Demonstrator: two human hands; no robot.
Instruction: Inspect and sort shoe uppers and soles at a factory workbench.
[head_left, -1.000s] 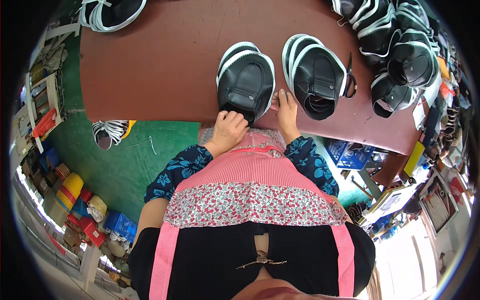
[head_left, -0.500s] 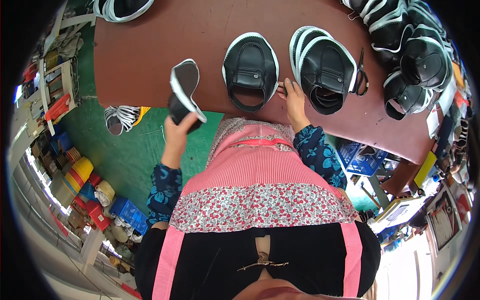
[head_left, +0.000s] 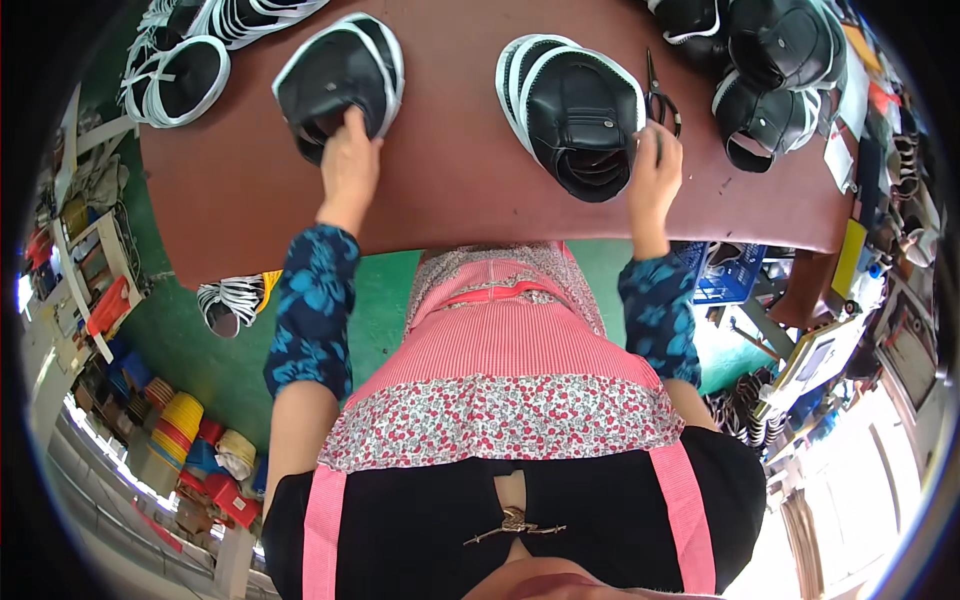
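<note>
Holding the near end of the left stack of black shoe uppers (head_left: 325, 80): one left hand (head_left: 349, 168), fingers closed at the opening, arm stretched forward over the desk (head_left: 440, 190). Stack lies left of centre, toward the far side, white-edged, at least two layers overlapping. One right hand (head_left: 658, 170), fingers bent, at the near right edge of the middle stack of black shoe uppers (head_left: 572, 108); whether it grips that edge or merely touches it cannot be told. Middle stack: several layers fanned, white edging, metal-coloured stud on the top one, opening toward the near side. One pair of scissors (head_left: 662, 112), dark-handled, lying just right of that stack, just beyond the right hand. One heap of black uppers (head_left: 785, 45), white-trimmed, far right. One group of white-edged uppers (head_left: 190, 82), far left, running up to the far edge of the view. Desk surface: reddish brown. Below it: green floor (head_left: 235, 375); blue crate (head_left: 725, 275), right; bundle of white-edged pieces (head_left: 236, 300), left. Worn by the person: pink apron (head_left: 510, 340) with floral band; dark blue sleeves (head_left: 318, 300), flower-patterned.
</note>
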